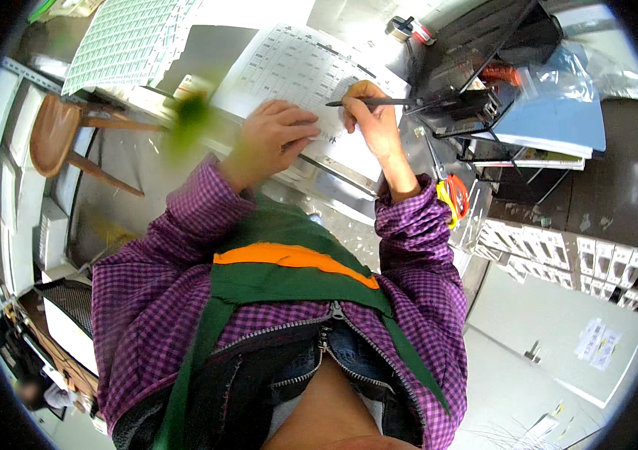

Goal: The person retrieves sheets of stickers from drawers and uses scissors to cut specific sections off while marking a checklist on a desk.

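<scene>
Head view. Printed form sheet (300,71) — white paper ruled into a grid of small rows and columns, lying on a metal counter (334,191) straight ahead of the person, its near edge under both hands. Left hand (274,135): fingers curled and pressed down on the sheet's lower part, pinning it flat; it holds nothing. Right hand (371,116): just beside the left, fingers pinched round a dark slim pen (368,102) that lies nearly level, its tip pointing left and touching the paper above the left hand's knuckles. Both forearms in purple checked sleeves (424,232).

Surroundings, same view. Second sheet of green-and-white gridded labels (127,37) at upper left, well apart from the hands. Wooden stool (60,135) at left, beside the counter. Black wire rack (484,82) at upper right, near the right hand, with a blue folder (559,112) beside it. Scissors with red and yellow handles (454,196) hang just right of the right wrist. White compartmented box (559,255) lower right.
</scene>
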Demonstrator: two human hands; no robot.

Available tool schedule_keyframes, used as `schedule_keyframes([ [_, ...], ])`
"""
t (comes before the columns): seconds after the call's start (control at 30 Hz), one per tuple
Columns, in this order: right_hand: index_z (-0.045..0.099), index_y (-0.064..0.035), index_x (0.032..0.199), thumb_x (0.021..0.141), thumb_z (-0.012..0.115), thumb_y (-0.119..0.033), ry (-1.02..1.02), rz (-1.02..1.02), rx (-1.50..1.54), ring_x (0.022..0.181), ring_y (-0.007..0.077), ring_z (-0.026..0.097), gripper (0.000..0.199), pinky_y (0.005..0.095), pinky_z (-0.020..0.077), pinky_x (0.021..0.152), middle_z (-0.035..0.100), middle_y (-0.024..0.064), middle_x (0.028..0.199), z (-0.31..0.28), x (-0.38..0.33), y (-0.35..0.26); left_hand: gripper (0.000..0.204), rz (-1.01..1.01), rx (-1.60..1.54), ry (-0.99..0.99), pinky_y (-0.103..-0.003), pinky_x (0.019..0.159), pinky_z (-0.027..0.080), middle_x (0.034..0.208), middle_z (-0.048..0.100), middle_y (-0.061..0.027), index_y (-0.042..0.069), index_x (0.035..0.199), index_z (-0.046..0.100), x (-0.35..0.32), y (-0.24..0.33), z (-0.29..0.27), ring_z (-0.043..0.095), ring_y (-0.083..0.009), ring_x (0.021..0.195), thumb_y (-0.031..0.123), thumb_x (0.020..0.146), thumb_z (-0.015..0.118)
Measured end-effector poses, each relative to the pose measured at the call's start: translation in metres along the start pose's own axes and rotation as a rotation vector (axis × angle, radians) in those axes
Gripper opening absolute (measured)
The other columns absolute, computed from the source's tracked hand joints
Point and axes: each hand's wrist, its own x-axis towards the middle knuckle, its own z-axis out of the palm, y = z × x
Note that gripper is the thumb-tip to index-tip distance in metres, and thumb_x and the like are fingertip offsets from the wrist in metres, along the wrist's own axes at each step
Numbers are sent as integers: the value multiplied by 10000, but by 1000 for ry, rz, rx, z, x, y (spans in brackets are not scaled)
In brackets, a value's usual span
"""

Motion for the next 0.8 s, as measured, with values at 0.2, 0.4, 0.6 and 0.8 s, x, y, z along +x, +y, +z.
schedule_keyframes([
  [0.2,608,-20,876,818,645,-24,-58,64,-159,619,78,539,69,223,424,551,580,7,701,-2,1,5,232,-16,13,35,-400,890,467,1050,660,-49,107,936,718,-2,-2,3,589,-276,1009,57,710,725],
  [0.4,613,-15,828,770,692,-52,-83,-26,-408,704,90,562,104,249,453,634,608,22,725,0,2,11,252,-5,14,48,-398,851,487,1018,655,-41,118,926,719,0,-3,4,599,-268,991,62,682,746],
  [0.6,620,-14,840,771,697,-81,-70,-31,-421,682,85,549,124,254,453,616,613,30,719,3,3,10,180,14,71,137,-348,762,519,933,663,-13,117,853,718,3,-3,8,626,-224,886,89,677,742],
  [0.8,615,-13,832,776,690,-83,-99,4,-427,660,79,532,117,249,444,600,602,26,702,3,1,6,232,-23,35,88,-378,796,509,963,657,-54,97,897,715,3,-1,6,619,-263,929,50,673,752],
])
